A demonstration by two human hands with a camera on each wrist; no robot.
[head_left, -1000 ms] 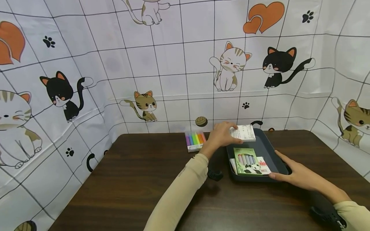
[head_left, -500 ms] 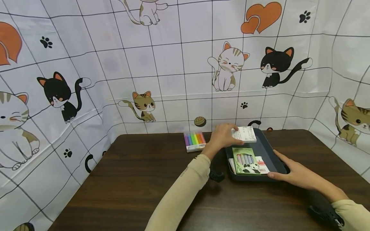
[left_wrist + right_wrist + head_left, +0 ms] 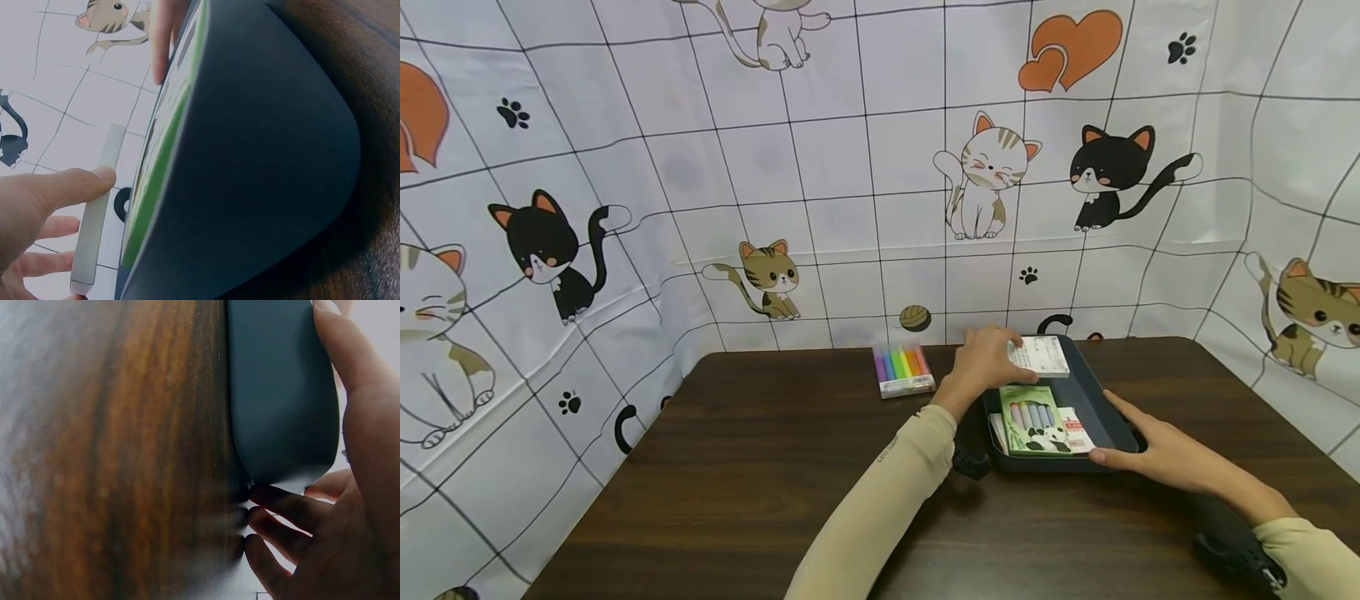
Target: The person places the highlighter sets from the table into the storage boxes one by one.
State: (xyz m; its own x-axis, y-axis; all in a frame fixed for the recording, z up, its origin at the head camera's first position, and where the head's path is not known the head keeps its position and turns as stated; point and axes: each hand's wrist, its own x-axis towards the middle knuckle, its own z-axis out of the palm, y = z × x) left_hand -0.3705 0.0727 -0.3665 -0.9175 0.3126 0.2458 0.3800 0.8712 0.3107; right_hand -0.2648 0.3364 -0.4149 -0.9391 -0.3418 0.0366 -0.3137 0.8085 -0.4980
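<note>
My left hand (image 3: 985,362) pinches a small white printed box (image 3: 1041,356) by its edges, over the far end of a dark grey tray (image 3: 1093,400). In the left wrist view the white box (image 3: 99,219) is seen edge-on, the thumb on one side and the fingers on the other. At the tray's near end lies a green box with pens and a panda on it (image 3: 1033,421), overlapping a white and red packet (image 3: 1077,432). My right hand (image 3: 1165,446) holds the tray's near right corner, thumb by the front rim and fingers along the side.
A clear pack of bright highlighters (image 3: 902,372) lies left of the tray on the dark wooden table (image 3: 760,467). Behind the table hangs a white cat-print cloth (image 3: 842,200). A black strap (image 3: 1236,546) is on my right wrist.
My left hand has moved the white box slightly right and lower, towards the tray's far end. My right hand keeps its place at the tray's corner. The head view has shifted a little.
</note>
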